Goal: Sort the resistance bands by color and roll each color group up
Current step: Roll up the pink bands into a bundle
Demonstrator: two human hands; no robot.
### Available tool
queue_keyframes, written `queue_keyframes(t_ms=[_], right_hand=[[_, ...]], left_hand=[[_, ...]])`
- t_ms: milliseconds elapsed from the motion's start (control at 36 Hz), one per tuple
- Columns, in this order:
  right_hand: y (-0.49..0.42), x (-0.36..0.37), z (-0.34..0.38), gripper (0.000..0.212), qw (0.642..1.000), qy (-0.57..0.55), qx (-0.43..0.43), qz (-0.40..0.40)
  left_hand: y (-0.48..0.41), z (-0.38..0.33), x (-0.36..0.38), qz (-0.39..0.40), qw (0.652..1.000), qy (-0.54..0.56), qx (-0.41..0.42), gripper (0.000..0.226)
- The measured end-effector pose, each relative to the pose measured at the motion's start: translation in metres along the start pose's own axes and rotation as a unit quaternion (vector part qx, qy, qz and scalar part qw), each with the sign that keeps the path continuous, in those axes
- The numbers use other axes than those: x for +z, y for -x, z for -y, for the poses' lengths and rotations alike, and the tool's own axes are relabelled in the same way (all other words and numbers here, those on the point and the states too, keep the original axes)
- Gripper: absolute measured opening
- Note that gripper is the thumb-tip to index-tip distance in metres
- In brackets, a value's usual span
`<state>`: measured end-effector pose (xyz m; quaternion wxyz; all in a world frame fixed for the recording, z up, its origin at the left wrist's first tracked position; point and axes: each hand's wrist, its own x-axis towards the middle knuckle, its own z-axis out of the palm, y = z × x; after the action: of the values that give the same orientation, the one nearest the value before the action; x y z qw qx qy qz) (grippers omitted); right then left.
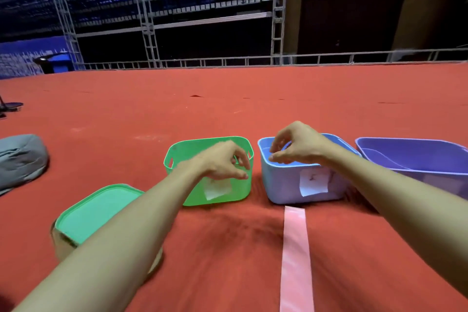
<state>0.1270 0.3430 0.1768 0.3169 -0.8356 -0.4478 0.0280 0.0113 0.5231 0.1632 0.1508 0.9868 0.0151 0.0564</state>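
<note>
A long pink resistance band [295, 256] lies flat on the red carpet, running from the blue basket [278, 185] toward me. My left hand [225, 162] hovers over the green basket [187, 195], fingers loosely curled with nothing in them. My right hand [293, 145] hangs over the blue basket's open top, fingers bent downward, and I see nothing between them. The insides of both baskets are mostly hidden by my hands and the near walls.
A purple basket [410, 159] stands right of the blue one. At lower left sits a container with a green lid [93, 210], under my left forearm. A grey cushion [17, 157] lies far left. Red carpet stretches back to a railing [253, 61].
</note>
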Motion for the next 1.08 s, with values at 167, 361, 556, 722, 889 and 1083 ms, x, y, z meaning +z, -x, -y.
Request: queue_keyframes(t_ms=[167,361,556,722,889,1083], right_hand=[[0.058,0.007,-0.029,0.007,0.988,0.114,0.069,0.079],[0.094,0.034,-0.064,0.004,0.971,0.097,0.173,0.134],[0.099,0.057,-0.09,0.009,0.966,0.068,0.224,0.11],[0.089,0.073,-0.101,0.02,0.966,0.033,0.246,0.079],[0.075,0.091,-0.116,0.032,0.961,0.044,0.271,0.037],[0.063,0.107,-0.13,0.028,0.958,0.046,0.284,0.0]], left_hand=[[0.03,-0.04,0.04,0.083,0.996,-0.028,0.018,0.024],[0.051,-0.071,0.103,0.171,0.985,-0.022,0.02,0.03],[0.061,-0.078,0.146,0.199,0.98,0.004,0.007,0.034],[0.059,-0.073,0.155,0.184,0.983,0.016,0.007,0.038],[0.055,-0.067,0.157,0.187,0.981,0.039,0.019,0.041],[0.057,-0.062,0.158,0.178,0.982,0.061,0.035,0.039]])
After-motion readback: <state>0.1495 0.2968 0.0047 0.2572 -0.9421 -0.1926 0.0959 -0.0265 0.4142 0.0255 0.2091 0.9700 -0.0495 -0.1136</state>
